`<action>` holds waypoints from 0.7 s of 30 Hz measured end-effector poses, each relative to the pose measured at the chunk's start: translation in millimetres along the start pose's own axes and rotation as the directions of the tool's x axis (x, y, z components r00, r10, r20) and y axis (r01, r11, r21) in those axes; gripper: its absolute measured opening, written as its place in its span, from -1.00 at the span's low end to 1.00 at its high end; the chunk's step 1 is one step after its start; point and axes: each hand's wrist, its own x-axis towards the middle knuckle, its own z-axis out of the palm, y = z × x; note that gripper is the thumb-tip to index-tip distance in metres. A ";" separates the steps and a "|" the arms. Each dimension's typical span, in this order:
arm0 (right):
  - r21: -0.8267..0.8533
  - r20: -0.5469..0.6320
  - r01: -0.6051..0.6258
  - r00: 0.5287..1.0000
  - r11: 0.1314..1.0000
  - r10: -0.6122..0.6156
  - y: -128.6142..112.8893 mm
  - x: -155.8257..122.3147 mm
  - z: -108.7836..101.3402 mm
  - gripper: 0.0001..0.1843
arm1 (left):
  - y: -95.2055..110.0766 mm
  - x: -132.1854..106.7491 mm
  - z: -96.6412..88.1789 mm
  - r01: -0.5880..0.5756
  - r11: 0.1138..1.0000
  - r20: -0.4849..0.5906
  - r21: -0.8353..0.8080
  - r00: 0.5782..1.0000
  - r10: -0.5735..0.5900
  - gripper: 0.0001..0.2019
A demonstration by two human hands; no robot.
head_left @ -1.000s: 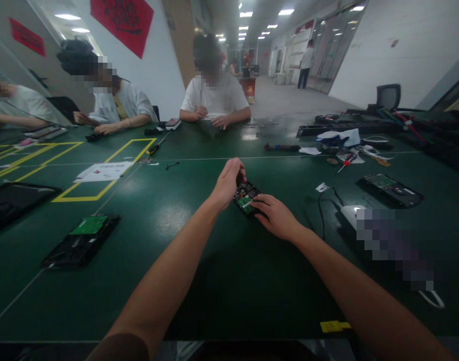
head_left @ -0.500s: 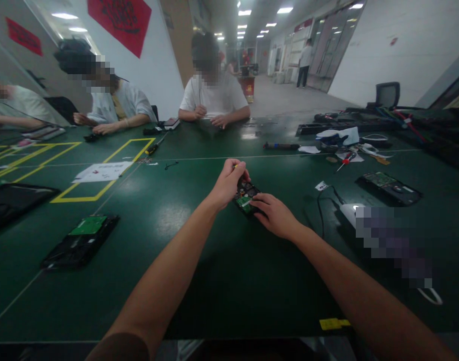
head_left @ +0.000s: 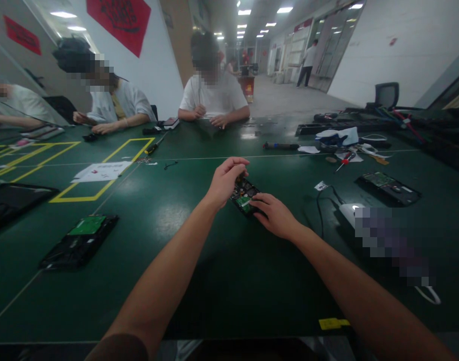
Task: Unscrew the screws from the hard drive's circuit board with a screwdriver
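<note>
Fingers lifted and straightened a little on the left hand (head_left: 226, 181) compared with half a second ago, above the far end of the black device (head_left: 246, 192); probably a change of hold, with work at that end not yet finished. Narrow there, thumb and fingers close together; cannot tell whether anything sits between them. Steady on the right hand (head_left: 276, 215): fingertips resting on the device beside its green board (head_left: 244, 201), thumb low along the side, hold apparently firm. Placed between both hands, well in from the near edge of the table (head_left: 214, 281).

Farther out, toward the left edge, another opened unit (head_left: 79, 240) and a white paper sheet (head_left: 101, 171). Toward the right, a similar unit (head_left: 388, 189) and a red-handled screwdriver (head_left: 348, 159). By the near edge, a yellow tag (head_left: 332, 324). At the far edge, a seated co-worker (head_left: 216, 98).
</note>
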 end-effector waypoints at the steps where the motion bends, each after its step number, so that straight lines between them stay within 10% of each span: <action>1: 0.002 -0.002 -0.002 1.000 1.000 0.002 0.0 -0.1 -0.1 -0.59 | -0.3 0.3 0.8 0.013 0.999 -0.002 -0.033 1.000 -0.013 -0.86; 21: 0.015 -0.004 0.007 1.000 1.000 -0.007 0.3 -0.1 0.1 -0.58 | -12.8 2.3 4.8 0.042 0.990 -0.010 -0.138 0.999 -0.043 -0.81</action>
